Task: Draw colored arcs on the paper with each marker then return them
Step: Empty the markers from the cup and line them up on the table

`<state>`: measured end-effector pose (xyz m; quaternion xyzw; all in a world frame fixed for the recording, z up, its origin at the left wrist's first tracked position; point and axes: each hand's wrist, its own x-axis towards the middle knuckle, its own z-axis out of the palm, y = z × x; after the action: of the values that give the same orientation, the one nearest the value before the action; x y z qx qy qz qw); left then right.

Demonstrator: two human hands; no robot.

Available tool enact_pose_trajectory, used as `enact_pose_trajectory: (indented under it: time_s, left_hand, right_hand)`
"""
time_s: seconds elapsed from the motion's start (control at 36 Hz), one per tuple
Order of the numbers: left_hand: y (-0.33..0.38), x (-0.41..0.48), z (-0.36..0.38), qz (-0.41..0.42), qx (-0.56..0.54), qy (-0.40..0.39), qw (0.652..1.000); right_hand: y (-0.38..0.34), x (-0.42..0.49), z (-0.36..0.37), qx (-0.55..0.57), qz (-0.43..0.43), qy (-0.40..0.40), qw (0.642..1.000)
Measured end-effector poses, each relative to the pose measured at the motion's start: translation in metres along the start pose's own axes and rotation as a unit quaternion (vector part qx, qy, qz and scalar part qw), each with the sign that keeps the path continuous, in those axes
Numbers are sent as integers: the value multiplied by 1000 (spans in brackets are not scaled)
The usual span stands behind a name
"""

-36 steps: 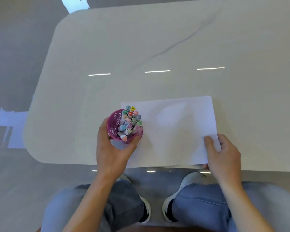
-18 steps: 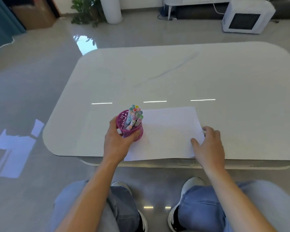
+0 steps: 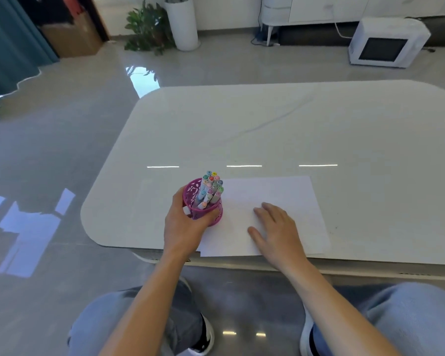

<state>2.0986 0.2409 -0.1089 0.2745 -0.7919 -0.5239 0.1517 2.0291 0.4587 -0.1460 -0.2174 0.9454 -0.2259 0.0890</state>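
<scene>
Nearest to me are the person's knees in blue jeans (image 3: 409, 319), with dark-and-white shoes (image 3: 203, 337) planted on the glossy grey floor (image 3: 49, 155) between them. Both bare forearms reach forward over the near edge of the white counter (image 3: 280, 129).

The left hand (image 3: 183, 227) is wrapped round a pink perforated cup (image 3: 211, 217) that stands upright on the counter, right at the left edge of the paper; thumb on the near side, fingers (image 3: 176, 201) curled round the far-left wall, so it is clenched on the cup. The cup is packed with markers (image 3: 211, 188), caps up, leaning a little to the right, in pastel blues, pinks and greens with one red cap near the top.

The right hand (image 3: 275, 227) lies palm down and flat on the sheet of white paper (image 3: 288, 196), its fingers (image 3: 267, 209) spread and released, gripping nothing. The paper sits at the near edge of the counter, its bottom edge slightly overhanging, and looks blank as far as I can make out.

Beyond the paper the counter is bare, with a faint grey vein across it. Farther off on the floor stand a white boxy appliance with a dark window (image 3: 385, 42), a potted plant (image 3: 147, 29) beside a white cylinder (image 3: 183, 24), and a teal curtain (image 3: 8, 44) at the left.
</scene>
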Motion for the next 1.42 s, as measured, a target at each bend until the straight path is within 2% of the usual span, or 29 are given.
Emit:
enact_pose_trajectory:
  time_s: [0.28,0.39,0.47,0.58,0.81,0.94,1.14,1.42]
  left_hand:
    - [-19,13,-32,-9,-8,34,999]
    - [-22,14,-36,16,4,24,1000]
    - [-21,12,-35,35,13,14,999]
    - [-19,12,-32,60,41,16,997]
    - [-23,25,-29,103,64,28,992]
    - [-24,29,-31,112,71,14,991]
    - [-24,33,-30,92,58,7,994]
    - [-27,33,-31,93,50,11,994]
  right_hand:
    - [17,-4,-10,39,54,42,997]
    - [16,1,-8,34,60,63,996]
    - [5,5,-3,34,42,81,995]
    - [-28,18,3,89,-2,105,990]
    - [-103,55,10,240,-101,0,965]
    - [-131,75,15,295,-135,7,946]
    - [-149,86,23,292,-151,86,940]
    - [-162,89,16,214,-176,170,946]
